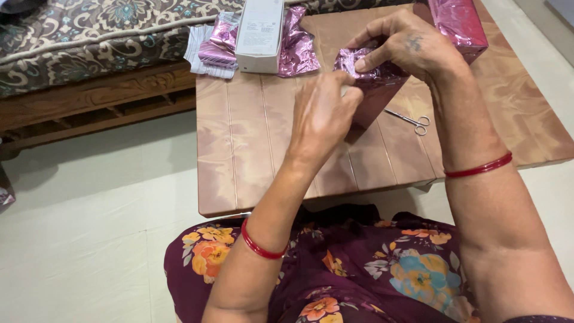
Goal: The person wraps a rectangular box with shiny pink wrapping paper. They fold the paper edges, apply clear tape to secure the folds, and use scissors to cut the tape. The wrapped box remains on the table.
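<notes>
From the head camera, a small box wrapped in shiny pink paper [373, 90] stands on the brown tabletop [257, 149], and the right hand [400, 45] pinches the folded paper at its top end with thumb and fingers, while the left hand [323, 113] is just beside it on the near side, fingers curled and touching the paper. The hands hide most of the box end, so the fold is hard to see; small scissors [412, 121] lie just right of the box, a white box [260, 33] lies on loose pink paper [299, 51] farther back, and another pink wrapped box [460, 24] is cut off at the top edge
</notes>
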